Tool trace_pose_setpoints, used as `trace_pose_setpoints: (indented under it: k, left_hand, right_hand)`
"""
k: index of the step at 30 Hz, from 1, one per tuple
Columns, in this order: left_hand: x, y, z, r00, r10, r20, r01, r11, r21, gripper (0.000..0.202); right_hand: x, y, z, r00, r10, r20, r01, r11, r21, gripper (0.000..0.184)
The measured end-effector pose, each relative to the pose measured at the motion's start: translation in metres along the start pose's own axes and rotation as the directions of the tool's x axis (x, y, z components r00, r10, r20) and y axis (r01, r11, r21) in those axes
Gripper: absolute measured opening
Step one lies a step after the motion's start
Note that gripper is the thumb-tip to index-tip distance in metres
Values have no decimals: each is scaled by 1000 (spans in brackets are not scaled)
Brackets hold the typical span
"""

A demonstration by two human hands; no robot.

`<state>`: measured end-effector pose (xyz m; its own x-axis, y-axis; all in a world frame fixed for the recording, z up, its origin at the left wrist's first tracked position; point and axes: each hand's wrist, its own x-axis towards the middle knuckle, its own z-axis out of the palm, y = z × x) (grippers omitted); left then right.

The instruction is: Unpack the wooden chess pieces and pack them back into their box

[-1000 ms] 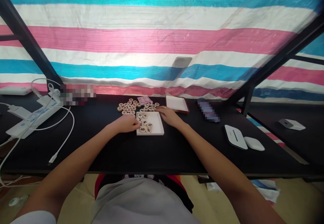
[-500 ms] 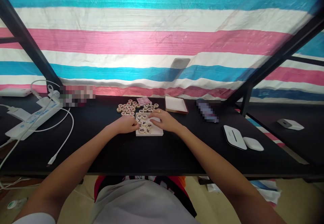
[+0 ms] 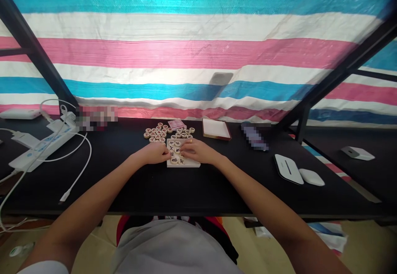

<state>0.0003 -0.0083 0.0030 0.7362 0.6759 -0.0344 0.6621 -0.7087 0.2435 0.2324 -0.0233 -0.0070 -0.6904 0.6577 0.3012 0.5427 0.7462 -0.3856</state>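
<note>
A shallow white box (image 3: 192,164) lies on the black desk, with several round wooden Chinese chess pieces (image 3: 174,160) bearing dark characters in its left part. Against the box's left edge, my left hand (image 3: 153,153) is closed, its thumb and fingertips on the rim. From the right, my right hand (image 3: 201,150) reaches over the box with fingers bent down onto a piece at the right side of the group; the fingers partly hide it. Behind the box lie loose pieces with red characters (image 3: 158,132) and others with dark characters (image 3: 183,134).
A pink printed card (image 3: 176,124) and an open box lid (image 3: 216,129) lie behind. To the right are a blurred-out item (image 3: 254,137), a white flat device (image 3: 288,169) and a white mouse-like case (image 3: 312,177). A power strip (image 3: 43,146) with white cables occupies the left.
My right hand has shifted slightly left, its fingers now further over the pieces in the box. My left hand stays at the box's left edge.
</note>
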Motion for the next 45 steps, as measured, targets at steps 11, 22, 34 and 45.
trace_pose_setpoints:
  k: [11,22,34,45]
  left_hand:
    - [-1,0,-1,1000,9,-16,-9,1000,-11,38]
    - [-2,3,-4,1000,-9,10,9,1000,-13,39]
    - [-1,3,-4,1000,7,0,-7,1000,-17,38]
    - [-1,2,-3,1000,17,-10,-17,1000,-20,39]
  right_hand:
    - [0,5,5,995,89,-46,-90,995,-33,16]
    - [2,7,6,986,156,-63,-160,986,-56,15]
    - [1,10,3,996,91,1,-91,996,-7,29]
    - [2,13,5,988,151,3,-151,988,-1,20]
